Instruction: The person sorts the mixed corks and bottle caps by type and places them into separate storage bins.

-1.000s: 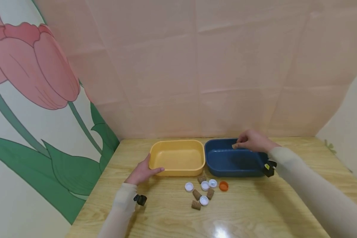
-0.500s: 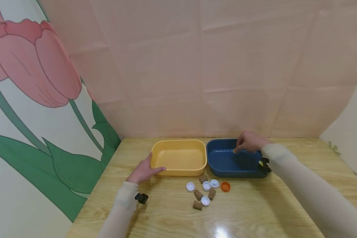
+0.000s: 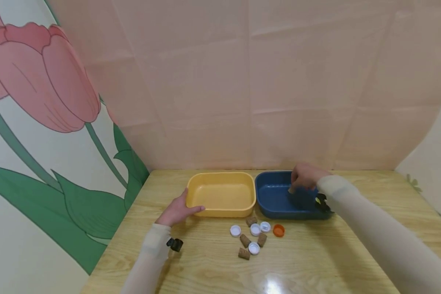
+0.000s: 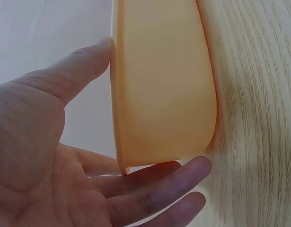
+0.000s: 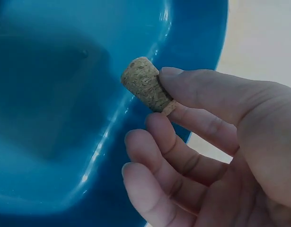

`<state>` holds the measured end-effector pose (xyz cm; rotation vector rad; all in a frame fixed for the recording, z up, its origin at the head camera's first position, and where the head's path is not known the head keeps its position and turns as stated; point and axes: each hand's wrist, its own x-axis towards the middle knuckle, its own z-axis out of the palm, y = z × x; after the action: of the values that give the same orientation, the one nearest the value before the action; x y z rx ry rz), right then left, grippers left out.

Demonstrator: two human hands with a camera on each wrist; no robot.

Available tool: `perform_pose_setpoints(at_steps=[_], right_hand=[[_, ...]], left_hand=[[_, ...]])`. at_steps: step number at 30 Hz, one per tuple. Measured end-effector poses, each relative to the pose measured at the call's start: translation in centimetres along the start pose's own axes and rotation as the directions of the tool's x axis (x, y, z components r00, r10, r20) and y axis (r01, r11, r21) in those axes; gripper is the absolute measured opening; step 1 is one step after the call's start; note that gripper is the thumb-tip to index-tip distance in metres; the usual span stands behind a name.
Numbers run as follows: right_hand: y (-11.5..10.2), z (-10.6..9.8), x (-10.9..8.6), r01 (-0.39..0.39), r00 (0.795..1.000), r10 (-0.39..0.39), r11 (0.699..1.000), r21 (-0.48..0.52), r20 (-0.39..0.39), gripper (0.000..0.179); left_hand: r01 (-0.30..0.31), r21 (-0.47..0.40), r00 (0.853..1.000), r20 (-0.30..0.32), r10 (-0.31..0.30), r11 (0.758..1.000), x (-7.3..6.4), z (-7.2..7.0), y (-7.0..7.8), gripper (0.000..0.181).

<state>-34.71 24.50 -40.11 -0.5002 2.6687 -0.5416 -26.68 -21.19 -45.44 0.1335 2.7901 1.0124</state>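
Observation:
My left hand [image 3: 177, 210] spans the front left corner of a yellow plastic tub [image 3: 220, 213]. In the left wrist view its thumb touches the rim, and the fairly straight fingers lie along the end wall. Over a dark blue tub [image 3: 292, 214] to the right, my right hand [image 3: 308, 176] pinches a cork [image 5: 145, 85] between thumb and index finger. The right wrist view shows the cork tilted, above the tub's inside, with the other fingers loosely bent below it. No objects show inside the yellow tub.
In front of the tubs lie several loose corks [image 3: 244, 253], several white bottle caps [image 3: 254, 248] and one orange cap [image 3: 279, 230] on the wooden table [image 3: 206, 269]. A pink cloth [image 3: 220, 102] hangs behind, and a tulip-painted wall [image 3: 44, 90] stands at the left.
My right hand has moved down a little into the blue tub, still pinching the cork. The left hand stays at the yellow tub. The head view has shifted slightly.

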Motion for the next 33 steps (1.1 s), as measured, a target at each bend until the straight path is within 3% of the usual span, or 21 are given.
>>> perform_pose_setpoints(at_steps=[10,17,22,33], right_hand=[[0.0,0.4,0.1,0.002,1.0,-0.001,1.0,-0.01,0.017,0.022],[0.1,0.7,0.1,-0.02,0.999,0.02,1.0,-0.008,0.032,0.009],[0.2,0.6,0.1,-0.015,0.999,0.015,1.0,-0.011,0.039,0.012],[-0.3,1.1,-1.1,0.06,0.998,-0.061,0.997,0.04,0.009,0.014]], left_hand=[[0.016,0.001,1.0,0.004,-0.016,1.0,-0.1,0.0,0.1,0.108],[0.016,0.002,1.0,0.001,-0.016,1.0,0.0,0.0,0.1,0.108],[0.006,0.003,1.0,-0.004,-0.006,1.0,-0.1,-0.1,0.3,0.106],[0.023,-0.002,1.0,-0.005,-0.023,1.0,-0.3,0.0,0.4,0.107]])
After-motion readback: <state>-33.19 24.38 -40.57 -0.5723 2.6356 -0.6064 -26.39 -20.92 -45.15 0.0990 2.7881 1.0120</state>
